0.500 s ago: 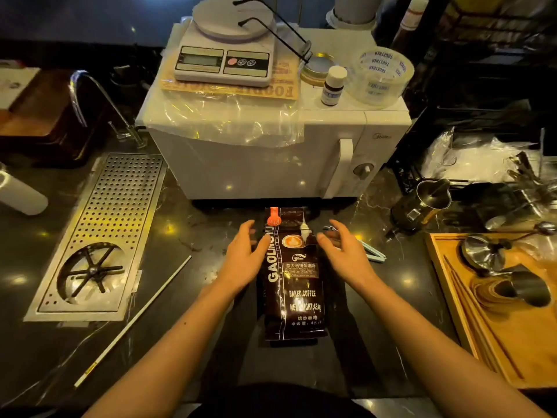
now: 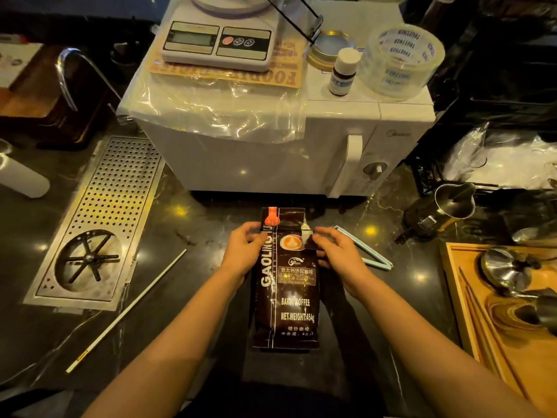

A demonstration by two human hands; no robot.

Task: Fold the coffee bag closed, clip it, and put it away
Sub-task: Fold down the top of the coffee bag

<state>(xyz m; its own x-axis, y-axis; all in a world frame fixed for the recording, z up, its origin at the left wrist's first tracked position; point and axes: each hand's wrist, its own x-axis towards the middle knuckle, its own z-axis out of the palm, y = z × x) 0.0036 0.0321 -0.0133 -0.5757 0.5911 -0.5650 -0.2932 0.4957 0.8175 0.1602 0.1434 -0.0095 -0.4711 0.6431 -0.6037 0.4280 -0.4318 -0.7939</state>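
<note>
A dark brown foil coffee bag (image 2: 286, 285) with white lettering lies flat on the glossy black counter (image 2: 193, 224), its top end pointing at the white microwave oven (image 2: 271, 152) just behind. The left hand (image 2: 244, 251) rests against the bag's upper left edge, fingers loosely curled, thumb on the face. The right hand (image 2: 337, 251) touches the upper right edge, fingers half bent, not closed around it. A pale blue sealing clip (image 2: 364, 248) lies on the counter just beside the right hand. A perforated steel drip tray (image 2: 105, 218) sits well to the left.
</note>
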